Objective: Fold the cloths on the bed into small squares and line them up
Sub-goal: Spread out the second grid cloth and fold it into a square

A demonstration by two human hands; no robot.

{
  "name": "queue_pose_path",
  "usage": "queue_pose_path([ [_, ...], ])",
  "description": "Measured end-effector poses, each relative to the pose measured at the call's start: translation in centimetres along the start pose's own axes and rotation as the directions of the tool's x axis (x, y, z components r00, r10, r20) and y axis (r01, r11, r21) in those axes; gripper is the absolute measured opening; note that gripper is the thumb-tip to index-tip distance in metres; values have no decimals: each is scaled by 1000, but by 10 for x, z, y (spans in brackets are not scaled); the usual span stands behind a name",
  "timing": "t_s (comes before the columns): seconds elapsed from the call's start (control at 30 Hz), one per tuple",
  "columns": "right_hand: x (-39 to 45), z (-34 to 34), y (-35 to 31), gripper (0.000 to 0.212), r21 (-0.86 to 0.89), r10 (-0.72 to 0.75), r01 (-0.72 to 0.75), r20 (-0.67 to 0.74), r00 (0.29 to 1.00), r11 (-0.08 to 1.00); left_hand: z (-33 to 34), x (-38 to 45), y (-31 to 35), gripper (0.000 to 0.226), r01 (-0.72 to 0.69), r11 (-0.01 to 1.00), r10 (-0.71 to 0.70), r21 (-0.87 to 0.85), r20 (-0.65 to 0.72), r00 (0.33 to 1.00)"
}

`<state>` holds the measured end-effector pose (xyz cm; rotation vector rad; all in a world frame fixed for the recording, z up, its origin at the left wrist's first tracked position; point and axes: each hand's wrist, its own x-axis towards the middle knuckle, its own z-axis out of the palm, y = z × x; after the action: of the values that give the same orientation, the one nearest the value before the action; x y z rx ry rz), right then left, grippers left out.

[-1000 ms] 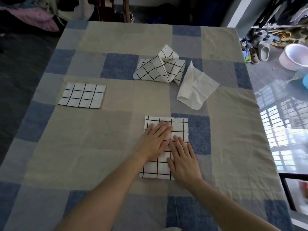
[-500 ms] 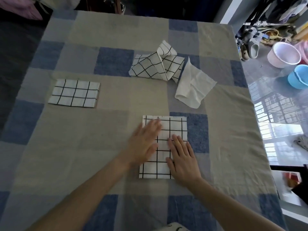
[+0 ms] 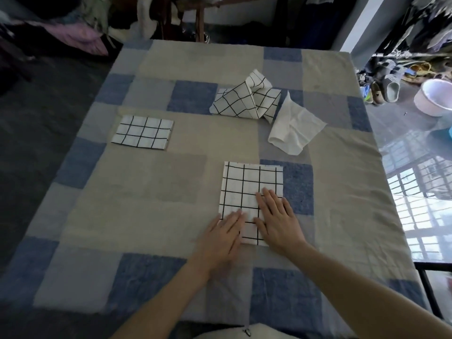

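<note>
Both hands lie flat, fingers straight: my left hand (image 3: pixel 223 234) and right hand (image 3: pixel 277 220) press the near end of the white black-gridded cloth rectangle (image 3: pixel 252 189); its long axis runs directly away from me on the bed (image 3: pixel 159 177).

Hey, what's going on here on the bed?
A person is folding cloths. Both hands, left hand and right hand, press flat on a half-folded grid cloth. One folded grid square lies further left; a crumpled grid cloth and a plain white cloth wait beyond.
</note>
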<state>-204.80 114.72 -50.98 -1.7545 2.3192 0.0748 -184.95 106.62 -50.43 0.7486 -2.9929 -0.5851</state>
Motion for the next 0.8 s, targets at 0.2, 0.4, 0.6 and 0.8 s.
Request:
queue_pose_path([
  [0.2, -1, 5, 3, 67, -14, -22, 22, -5, 1000, 1000, 26, -6, 61, 62, -18, 997, 22, -76, 54, 998],
  [0.4, -3, 1, 1, 66, 29, -11, 12, -24, 1000, 1000, 27, -38, 28, 57, 25, 988, -37, 152, 76, 996],
  [0.6, -3, -1, 1, 66, 44, -24, 24, -19, 1000, 999, 19, -48, 32, 57, 135, 981, -148, 141, 88, 985],
  [0.8, -8, -6, -21, 63, 69, 39, -33, -83, 996, 997, 19, -48, 24, 56, 111, 976, -136, 187, 127, 983],
])
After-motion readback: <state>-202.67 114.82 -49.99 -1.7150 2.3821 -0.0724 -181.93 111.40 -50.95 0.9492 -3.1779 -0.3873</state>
